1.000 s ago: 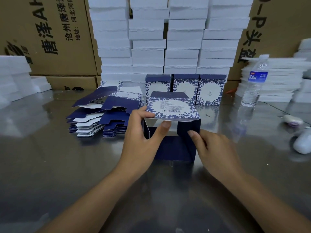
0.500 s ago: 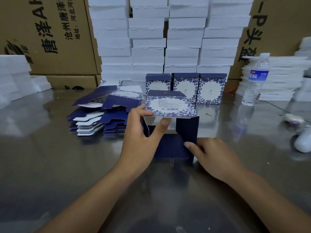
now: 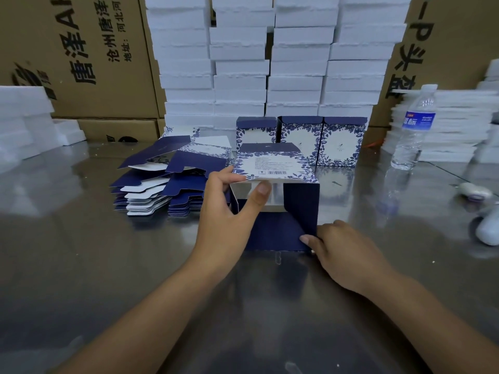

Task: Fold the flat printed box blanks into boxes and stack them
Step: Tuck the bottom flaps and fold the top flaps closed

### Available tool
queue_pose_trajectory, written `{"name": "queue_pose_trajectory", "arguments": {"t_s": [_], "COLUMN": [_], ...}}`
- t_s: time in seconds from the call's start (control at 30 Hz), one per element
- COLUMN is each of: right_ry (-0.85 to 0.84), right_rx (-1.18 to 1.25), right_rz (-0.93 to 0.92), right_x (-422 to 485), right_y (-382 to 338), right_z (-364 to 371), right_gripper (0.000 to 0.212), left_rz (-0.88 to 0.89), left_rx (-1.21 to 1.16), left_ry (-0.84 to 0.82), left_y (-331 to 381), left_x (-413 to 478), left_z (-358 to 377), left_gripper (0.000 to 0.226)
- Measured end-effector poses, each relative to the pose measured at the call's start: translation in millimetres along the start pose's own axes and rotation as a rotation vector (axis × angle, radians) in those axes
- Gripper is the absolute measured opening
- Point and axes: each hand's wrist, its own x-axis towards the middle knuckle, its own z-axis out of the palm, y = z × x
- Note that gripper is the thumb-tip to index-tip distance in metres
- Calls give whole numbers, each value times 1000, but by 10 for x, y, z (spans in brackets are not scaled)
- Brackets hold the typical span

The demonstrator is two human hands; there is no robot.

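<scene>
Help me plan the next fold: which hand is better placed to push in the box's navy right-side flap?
Right. The right hand touches the side flap at its lower corner; the left hand is busy pinching the printed top panel.

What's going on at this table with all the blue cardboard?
A person is folding a blue printed box on a table. The left hand pinches its top panel; the right hand touches the corner of its lower flap. The near end is open. A pile of flat blanks lies to the left, and three finished boxes stand in a row behind.
</scene>
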Motion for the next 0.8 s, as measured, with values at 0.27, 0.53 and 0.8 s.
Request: {"name": "queue_pose_trajectory", "arguments": {"t_s": [0.27,0.53,0.8], "right_ry": [78,71,416], "right_rx": [72,138,237], "right_rz": [-114,-165,-111], "right_x": [-30,3,3], "right_y": [-10,50,51], "right_z": [23,60,-56], "right_gripper": [35,32,73], "left_rz": [-26,-34,-19], "left_rx": [-38,-30,-27], "left_ry": [49,37,14], "left_y": [-4,43,103], "left_x": [41,38,9], "left_z": [-68,-77,-58], "left_gripper": [44,44,54]}}
